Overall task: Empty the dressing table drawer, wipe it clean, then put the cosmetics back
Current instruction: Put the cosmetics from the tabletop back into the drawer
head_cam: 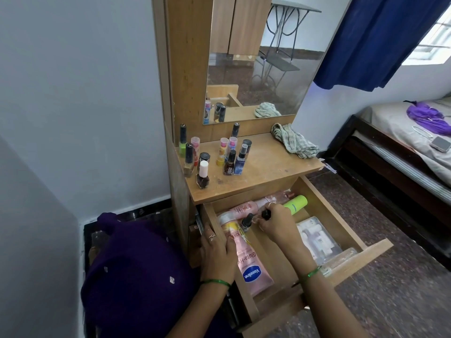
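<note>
Left hand grips the left side wall of the open drawer, fingers curled over its edge, ring on one finger, green bangle at the wrist. Right hand is inside the drawer, pinching a small dark-capped bottle; can't tell what the bottle holds.

Drawer contents, near to far:
- pink Vaseline tube lying lengthwise along the left wall, cap end nearest
- clear zip pouch with small white items, right side of the drawer floor
- dropper bottle with a black top, just left of the right hand, sitting on the tubes
- pink bottle lying crosswise at the back
- lime green tube lying at the back, beside the right hand

Tabletop above the drawer:
- brown nail polish with white cap nearest the front edge
- behind it, a cluster of nail polish bottles, green and beige among them
- second cluster further right: dark nail polish, blue spray bottle, stacked coloured pots
- checked cloth crumpled at the back right corner

Mirror stands behind the tabletop and reflects the cloth and bottles. Purple garment low left. Bed to the right, with a phone on it. Blue curtain top right.
</note>
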### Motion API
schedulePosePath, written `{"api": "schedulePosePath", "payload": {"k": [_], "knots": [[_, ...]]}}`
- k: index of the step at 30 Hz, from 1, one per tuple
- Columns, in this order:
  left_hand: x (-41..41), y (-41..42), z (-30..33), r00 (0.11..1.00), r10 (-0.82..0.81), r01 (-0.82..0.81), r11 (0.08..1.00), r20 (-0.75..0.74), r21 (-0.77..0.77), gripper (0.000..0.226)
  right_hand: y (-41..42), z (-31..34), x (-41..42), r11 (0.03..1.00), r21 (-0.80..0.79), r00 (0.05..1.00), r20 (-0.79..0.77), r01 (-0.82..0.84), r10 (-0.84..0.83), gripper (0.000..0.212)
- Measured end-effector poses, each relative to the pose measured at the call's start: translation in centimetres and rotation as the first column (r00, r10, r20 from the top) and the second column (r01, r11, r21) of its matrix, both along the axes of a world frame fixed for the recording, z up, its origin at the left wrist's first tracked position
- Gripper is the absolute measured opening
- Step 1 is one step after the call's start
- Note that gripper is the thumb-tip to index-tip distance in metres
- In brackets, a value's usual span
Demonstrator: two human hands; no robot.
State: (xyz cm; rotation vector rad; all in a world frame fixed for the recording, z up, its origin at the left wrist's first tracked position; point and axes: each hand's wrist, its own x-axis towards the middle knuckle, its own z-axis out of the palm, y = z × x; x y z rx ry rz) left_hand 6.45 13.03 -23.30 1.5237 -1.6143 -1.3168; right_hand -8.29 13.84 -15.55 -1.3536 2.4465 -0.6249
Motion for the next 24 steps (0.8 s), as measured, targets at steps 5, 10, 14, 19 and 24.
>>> {"api": "schedulePosePath", "payload": {"k": [5,10,14,19,24], "knots": [[-0.1,-0.1,-0.1,1.000,0.011,-0.011,1.000,0.023,-0.020,0.062,-0.1,0.0,0.4,0.999,0.039,1.000,-0.026,-0.005,0.006,0.010],[0.0,0.0,-0.1,1.000,0.003,-0.003,1.000,0.001,-0.006,0.065,-0.1,0.0,0.9,0.998,0.065,1.000,0.007,-0.014,0.014,0.015],[0.0,0.0,0.0,1.000,-0.001,0.001,1.000,0.003,-0.006,0.066,-0.1,0.1,0.9,0.998,0.054,1.000,0.000,-0.023,0.023,0.014],[0.0,0.2,0.1,1.000,-0.006,0.006,1.000,-0.004,-0.016,0.064,0.3,0.6,0.4,0.998,0.060,0.999,0.031,-0.009,0.008,0.022],[0.1,-0.2,0.0,1.000,-0.009,0.009,0.999,0.014,-0.031,0.062,-0.3,2.7,0.0,0.998,0.024,0.997,-0.052,-0.049,0.051,0.046]]}}
